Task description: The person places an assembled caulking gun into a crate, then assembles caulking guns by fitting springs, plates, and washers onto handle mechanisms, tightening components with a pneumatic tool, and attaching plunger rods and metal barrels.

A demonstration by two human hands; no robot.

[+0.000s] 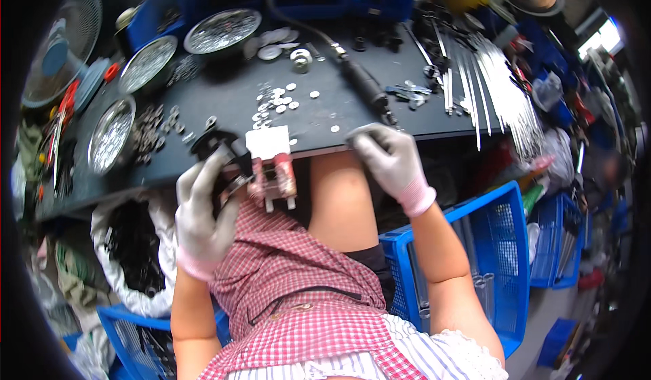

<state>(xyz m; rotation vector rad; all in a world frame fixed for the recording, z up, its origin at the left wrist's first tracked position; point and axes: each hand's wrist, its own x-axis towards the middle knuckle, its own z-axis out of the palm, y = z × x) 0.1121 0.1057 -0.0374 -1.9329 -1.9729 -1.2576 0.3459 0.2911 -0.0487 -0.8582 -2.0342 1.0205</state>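
My left hand (201,210), in a pale glove with a pink cuff, curls its fingers at a dark, blurred black part (215,144) by the table's front edge. Beside it stands a small fixture with a white block (268,142) on top and two red-wrapped posts (285,174) below. My right hand (390,157), gloved the same way, is bent with fingertips together at the table edge. A small dark piece seems to be at those fingertips, too blurred to name. Just beyond lies a black power screwdriver (365,82) on its cable, bit toward my right hand.
Metal bowls of small parts (222,30) stand at the back left. White washers (279,101) and dark nuts (150,128) lie scattered on the dark table (224,95). Long metal rods (502,88) pile up at the right. Below are a blue crate (505,271) and a white sack (163,298).
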